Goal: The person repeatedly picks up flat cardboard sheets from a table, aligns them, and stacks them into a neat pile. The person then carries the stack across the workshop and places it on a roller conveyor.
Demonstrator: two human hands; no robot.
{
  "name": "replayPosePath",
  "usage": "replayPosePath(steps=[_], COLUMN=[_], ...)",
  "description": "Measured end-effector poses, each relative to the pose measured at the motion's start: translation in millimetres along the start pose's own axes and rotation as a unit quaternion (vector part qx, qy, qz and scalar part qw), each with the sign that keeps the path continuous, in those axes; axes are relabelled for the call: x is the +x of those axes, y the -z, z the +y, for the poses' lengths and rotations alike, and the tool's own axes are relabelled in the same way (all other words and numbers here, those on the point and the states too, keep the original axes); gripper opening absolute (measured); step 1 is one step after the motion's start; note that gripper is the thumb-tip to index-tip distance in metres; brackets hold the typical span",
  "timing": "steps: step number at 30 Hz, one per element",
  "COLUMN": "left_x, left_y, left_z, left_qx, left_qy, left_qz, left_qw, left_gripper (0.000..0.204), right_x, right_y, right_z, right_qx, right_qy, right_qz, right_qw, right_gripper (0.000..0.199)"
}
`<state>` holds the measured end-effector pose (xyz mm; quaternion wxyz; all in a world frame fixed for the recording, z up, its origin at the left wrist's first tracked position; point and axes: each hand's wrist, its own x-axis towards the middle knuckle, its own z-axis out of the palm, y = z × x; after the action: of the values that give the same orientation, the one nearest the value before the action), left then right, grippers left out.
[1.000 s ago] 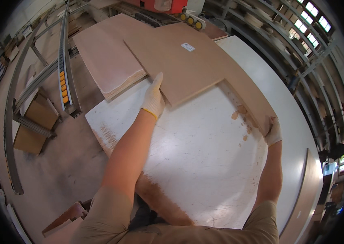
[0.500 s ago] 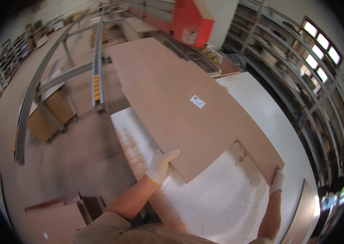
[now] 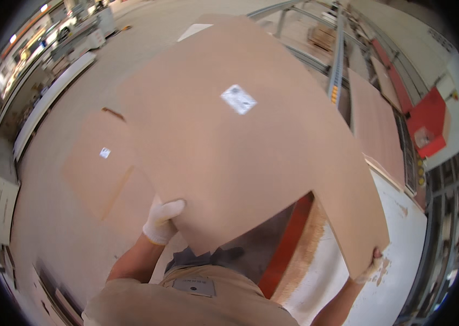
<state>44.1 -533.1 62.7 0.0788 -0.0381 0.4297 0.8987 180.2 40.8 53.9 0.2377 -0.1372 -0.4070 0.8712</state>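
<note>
I carry a large brown fibreboard panel [image 3: 240, 157] with a notch cut in its near edge and a small white label on top. My left hand [image 3: 161, 220], in a white glove, grips the panel's near left edge. My right hand [image 3: 369, 267], also gloved, grips the near right corner. The panel is lifted off the white table [image 3: 398, 261] and fills the middle of the view. It hides most of what is below it.
A stack of similar brown boards [image 3: 99, 168] with a small label lies low at the left. A red machine [image 3: 428, 122] and metal rails [image 3: 338, 60] stand at the right. A red table edge [image 3: 286, 247] runs below the panel. Workshop benches line the far left.
The panel has been lifted off the white table and swung to the left. My view has turned with it, from the table toward the floor and the board stack.
</note>
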Motion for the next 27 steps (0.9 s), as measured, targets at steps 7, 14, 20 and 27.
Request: replayPosePath(steps=[7,14,20,27], left_x=[-84.9,-113.6,-107.4,-92.7], left_y=[161.0,298.5,377.4,404.4], left_z=[12.3,15.2,28.6,88.8], left_qx=[-0.054,-0.120,-0.104,0.189], left_qy=[-0.141,-0.151,-0.165,0.017], left_qz=[0.216,0.314,0.313,0.520], left_qw=[0.965,0.930,0.929,0.833], left_gripper=[0.072,0.069,0.067,0.057], right_x=[49.8,7.2,9.9,20.5], right_y=[-168.8,-273.7,-292.8,-314.3], right_z=[124.3,279.5,364.5,415.6], right_qx=[-0.092,-0.180,-0.174,-0.272], right_qy=[-0.201,-0.222,-0.263,-0.387], right_qz=[-0.199,-0.190,-0.233,-0.229], right_qw=[0.955,0.939,0.920,0.851], right_gripper=[0.071,0.065,0.065,0.052])
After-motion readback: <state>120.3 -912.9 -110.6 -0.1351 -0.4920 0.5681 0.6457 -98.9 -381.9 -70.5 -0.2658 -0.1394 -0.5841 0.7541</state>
